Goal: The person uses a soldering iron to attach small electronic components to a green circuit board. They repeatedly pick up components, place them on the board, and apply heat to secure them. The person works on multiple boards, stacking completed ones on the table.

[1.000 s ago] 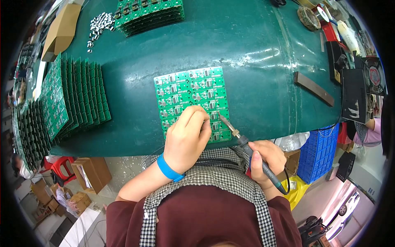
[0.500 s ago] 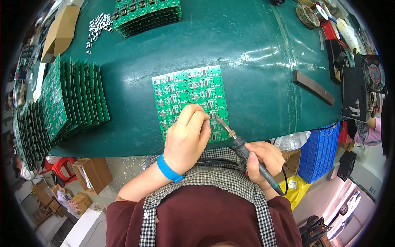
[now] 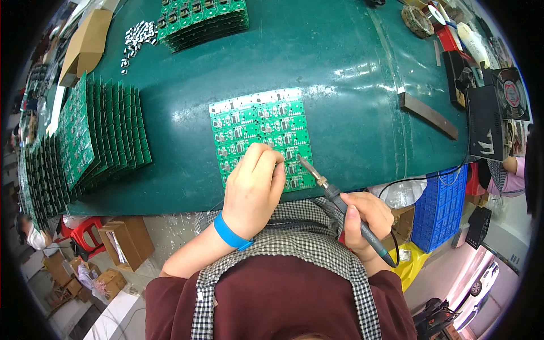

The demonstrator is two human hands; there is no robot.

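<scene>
A green circuit board panel [image 3: 235,120] with rows of small mounted parts lies flat on the bench in front of me. My left hand [image 3: 254,187], a blue band on its wrist, rests over the panel's lower middle. Its fingers are pinched together, and whatever is between them is hidden. In my right hand [image 3: 365,222] is a soldering iron [image 3: 334,195], gripped by its dark handle like a pen. The iron slants up and left, its metal tip at the panel's right half, just right of my left fingertips. Whether the tip touches the board is too small to tell.
Stacked panels stand at the left [image 3: 107,130] and far edge [image 3: 207,22]. Small loose components [image 3: 139,37] lie beside an open cardboard box [image 3: 88,48]. A metal bar [image 3: 428,116] sits right, near a black fan unit [image 3: 490,122]. A blue crate [image 3: 436,209] stands below the bench edge.
The iron and my right hand have shifted slightly right, the tip also a little up. My left hand keeps its pinch over the panel, almost in place.
</scene>
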